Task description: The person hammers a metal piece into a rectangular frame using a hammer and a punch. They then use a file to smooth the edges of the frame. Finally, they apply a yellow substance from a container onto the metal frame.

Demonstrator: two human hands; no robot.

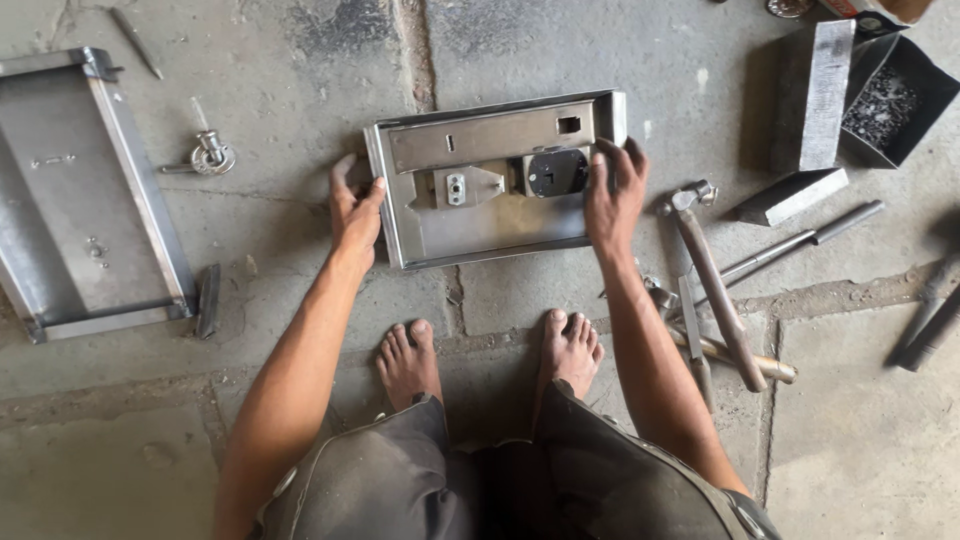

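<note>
The metal tray panel point(480, 215) lies flat on the concrete floor point(300, 80), directly ahead of the person's bare feet point(487, 355). Left hand point(355, 210) clasps the panel's left edge — thumb on the inner face, fingers curled round the rim; grip closed on it. Right hand point(612, 192) grasps the right edge beside the round black fitting point(557, 172), fingers bent over the rim. A second, larger metal frame point(85, 200) lies well apart at the left, with a small shiny knob point(210, 155) between the two. To the right — a hammer point(715, 285), steel rods point(800, 243), metal blocks point(812, 95) and a dark box of small parts point(895, 100).
</note>
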